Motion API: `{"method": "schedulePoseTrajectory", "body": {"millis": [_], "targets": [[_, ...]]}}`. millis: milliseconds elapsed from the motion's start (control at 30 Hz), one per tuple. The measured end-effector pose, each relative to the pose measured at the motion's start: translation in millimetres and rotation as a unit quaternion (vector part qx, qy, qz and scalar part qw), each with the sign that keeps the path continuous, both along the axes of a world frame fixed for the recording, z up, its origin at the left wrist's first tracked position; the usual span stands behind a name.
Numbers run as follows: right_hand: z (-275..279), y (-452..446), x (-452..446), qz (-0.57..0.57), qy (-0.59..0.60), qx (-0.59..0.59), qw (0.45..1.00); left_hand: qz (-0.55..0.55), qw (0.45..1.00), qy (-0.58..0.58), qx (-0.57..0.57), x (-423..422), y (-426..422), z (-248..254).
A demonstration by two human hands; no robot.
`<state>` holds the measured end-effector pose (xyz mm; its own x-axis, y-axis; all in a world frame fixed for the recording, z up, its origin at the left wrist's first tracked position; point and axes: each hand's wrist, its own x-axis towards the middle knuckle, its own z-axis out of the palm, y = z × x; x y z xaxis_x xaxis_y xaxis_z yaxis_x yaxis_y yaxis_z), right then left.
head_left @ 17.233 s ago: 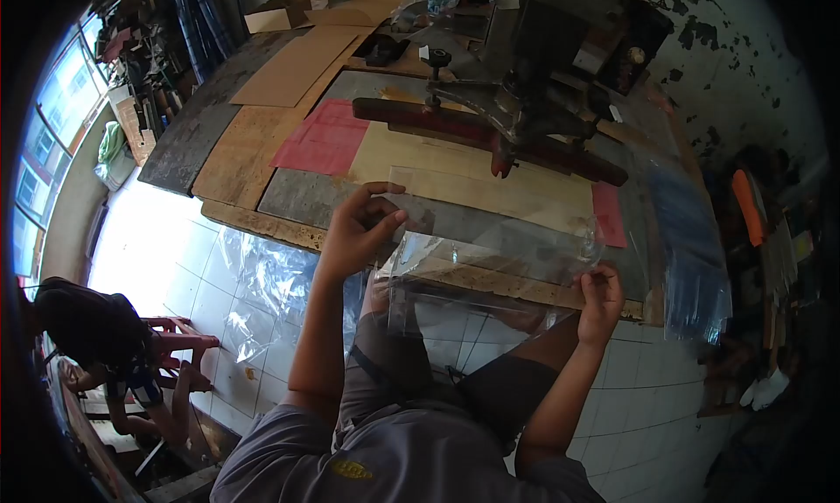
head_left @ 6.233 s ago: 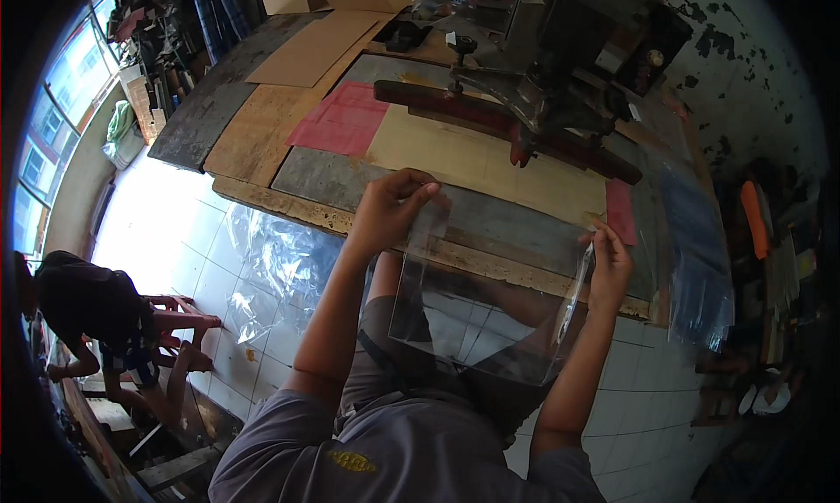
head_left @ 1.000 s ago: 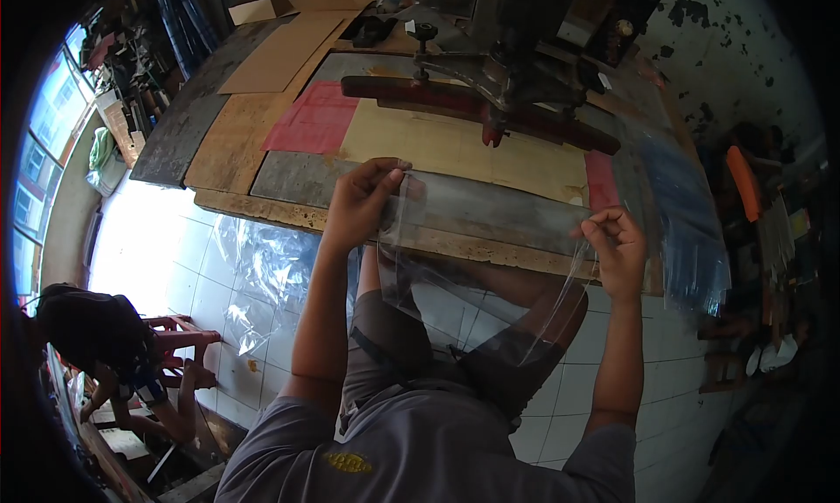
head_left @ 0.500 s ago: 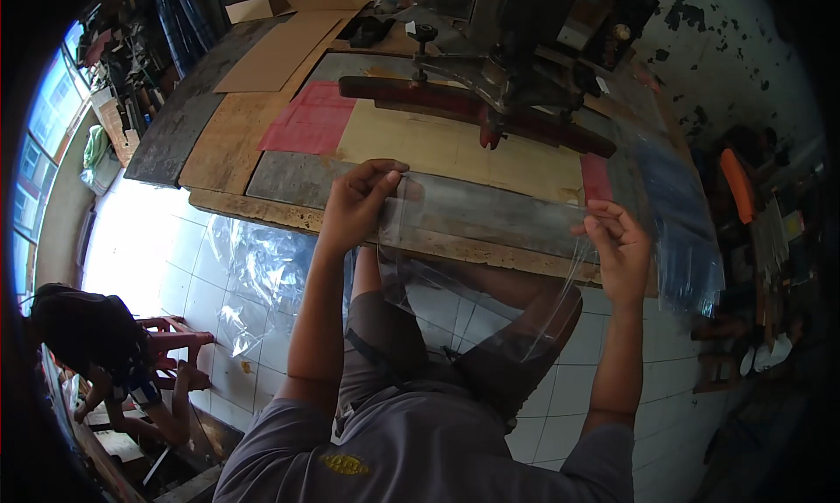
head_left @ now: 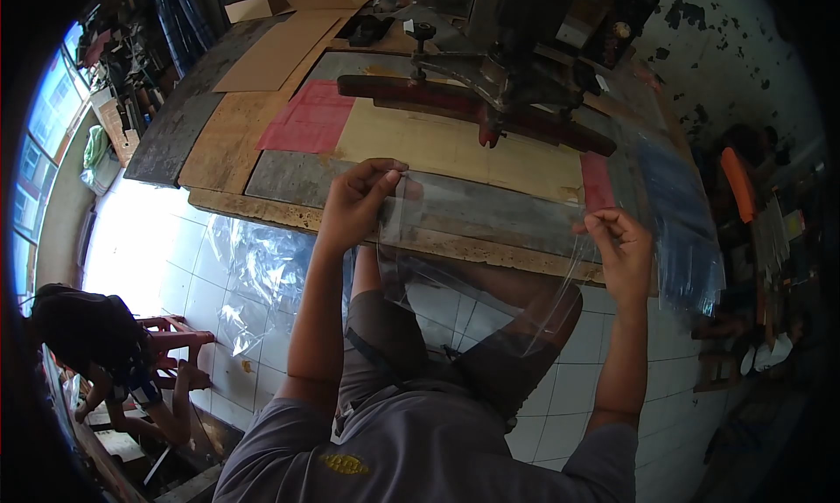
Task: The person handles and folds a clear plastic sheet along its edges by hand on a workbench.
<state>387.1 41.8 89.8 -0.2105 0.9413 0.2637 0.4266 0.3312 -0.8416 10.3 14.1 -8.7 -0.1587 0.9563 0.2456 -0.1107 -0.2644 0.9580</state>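
A clear plastic sheet (head_left: 481, 297) hangs between my hands at the near edge of the worktable (head_left: 289, 175). My left hand (head_left: 357, 201) pinches its upper left corner, and my right hand (head_left: 619, 245) pinches the upper right one, both closed. Behind the sheet, a pale yellow sheet (head_left: 455, 146) lies on the table between a pink piece (head_left: 306, 118) on the left and a smaller pink piece (head_left: 597, 181) on the right. Above them is the dark red bar (head_left: 411, 99) of a machine.
Crumpled clear plastic (head_left: 262, 267) is below the table's left edge. A stack of clear bluish plastic (head_left: 678, 232) hangs over the right edge. Cardboard (head_left: 276, 52) lies at the back left. Another person (head_left: 87, 328) is near a red stool (head_left: 179, 332) at lower left.
Since 17 seconds ago, the plastic sheet hangs lower and more open, and my right hand has risen. In the last half second, my right hand has shifted very slightly; the left has barely moved.
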Motion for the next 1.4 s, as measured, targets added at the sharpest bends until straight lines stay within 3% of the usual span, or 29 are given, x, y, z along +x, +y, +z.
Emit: {"method": "schedulePoseTrajectory", "body": {"millis": [200, 400, 667, 1400], "targets": [[-5.3, 5.2, 5.3, 0.006, 0.009, 0.029, 1.000, -0.014, 1.000, -0.014, -0.004, 1.4, -2.4, 7.3], [-26.2, 25.6, 15.3, 0.003, 0.060, -0.062, 0.996, -0.011, 1.000, -0.015, -0.003, 1.4, -2.4, 6.6], [-62.5, 51.4, 13.1, 0.025, 0.140, -0.078, 0.987, 0.010, 1.000, -0.002, -0.012, 2.9, -2.3, 8.7], [-94.9, 57.4, 6.7, 0.023, 0.217, -0.065, 0.974, 0.091, 0.989, 0.114, -0.031, 3.4, 2.7, -2.3]]}}
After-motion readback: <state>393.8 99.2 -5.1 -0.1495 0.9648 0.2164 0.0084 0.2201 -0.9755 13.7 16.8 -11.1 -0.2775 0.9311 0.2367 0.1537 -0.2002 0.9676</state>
